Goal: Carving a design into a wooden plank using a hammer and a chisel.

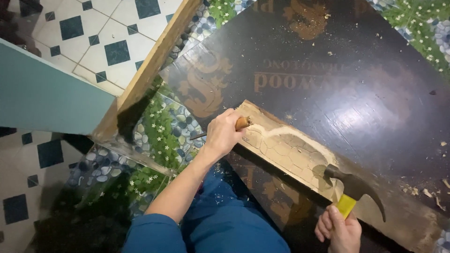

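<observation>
My left hand has its grip closed round a wooden-handled chisel, set at the left end of the carved plank; my right hand clasps the yellow-handled hammer, near right, its head over the plank on the dark desk.

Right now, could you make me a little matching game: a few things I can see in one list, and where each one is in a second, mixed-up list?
Things:
1. chisel
2. claw hammer
3. wooden plank
4. checked tiles

Places:
A. on the floor, top left
B. gripped in the left hand
C. lying flat on the dark board
D. held by its yellow handle in the right hand

Pairs: 1-B, 2-D, 3-C, 4-A
</observation>
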